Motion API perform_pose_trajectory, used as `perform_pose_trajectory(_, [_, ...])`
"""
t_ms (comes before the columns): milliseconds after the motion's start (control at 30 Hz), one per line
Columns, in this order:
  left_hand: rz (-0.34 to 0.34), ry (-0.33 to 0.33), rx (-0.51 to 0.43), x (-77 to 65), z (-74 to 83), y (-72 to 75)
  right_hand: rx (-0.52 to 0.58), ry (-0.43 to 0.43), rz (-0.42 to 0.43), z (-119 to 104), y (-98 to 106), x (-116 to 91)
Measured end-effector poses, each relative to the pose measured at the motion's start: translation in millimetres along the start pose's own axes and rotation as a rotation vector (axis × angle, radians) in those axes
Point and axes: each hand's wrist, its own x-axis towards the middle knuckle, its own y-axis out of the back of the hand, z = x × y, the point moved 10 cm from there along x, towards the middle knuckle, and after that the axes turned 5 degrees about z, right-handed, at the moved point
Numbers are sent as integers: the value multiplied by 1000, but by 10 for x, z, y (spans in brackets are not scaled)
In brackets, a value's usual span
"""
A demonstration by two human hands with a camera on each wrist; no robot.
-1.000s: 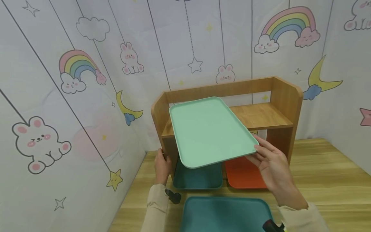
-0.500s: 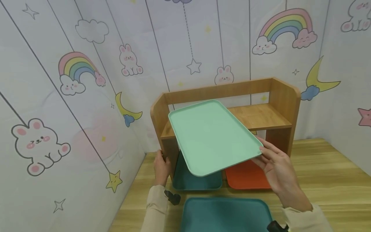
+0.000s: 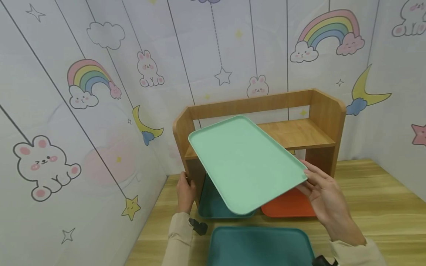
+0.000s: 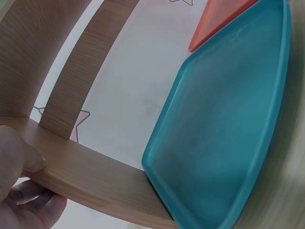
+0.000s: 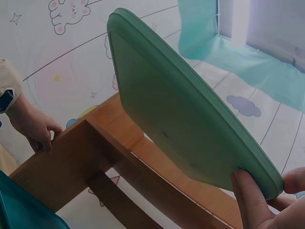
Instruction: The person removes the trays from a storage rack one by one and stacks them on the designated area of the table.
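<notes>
A mint green tray [image 3: 246, 162] hangs tilted in front of the wooden shelf [image 3: 296, 133]. At its right corner my right hand [image 3: 327, 199] pinches the rim, thumb on one face and fingers on the other, as the right wrist view of the tray [image 5: 167, 109] shows. My left hand [image 3: 186, 192] grips the front edge of the shelf's left side panel [image 4: 90, 171], thumb inside and fingers outside. Under the shelf lie a teal tray [image 4: 214, 119] on the left and an orange-red tray [image 3: 289, 205] on the right, both partly hidden by the mint one.
Another teal tray [image 3: 259, 245] lies on the wood-grain table [image 3: 379, 207] in front of the shelf, cut off by the lower frame edge. A patterned wall covering [image 3: 110, 147] stands close on the left and behind the shelf.
The mint tray has swung round and its near corner has come lower and to the right. My right hand has moved right and slightly down with it. My left hand stays on the panel.
</notes>
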Motion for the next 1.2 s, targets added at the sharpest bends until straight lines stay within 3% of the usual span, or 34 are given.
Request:
perform_pose_trajectory(533, [12,-23,-14,-7,23,14,4,-57,-64,26,100,-74])
perform_pose_trajectory(1200, [-43,62,-38,-34,-79,-13,-13,-90,-117,44,258,-168])
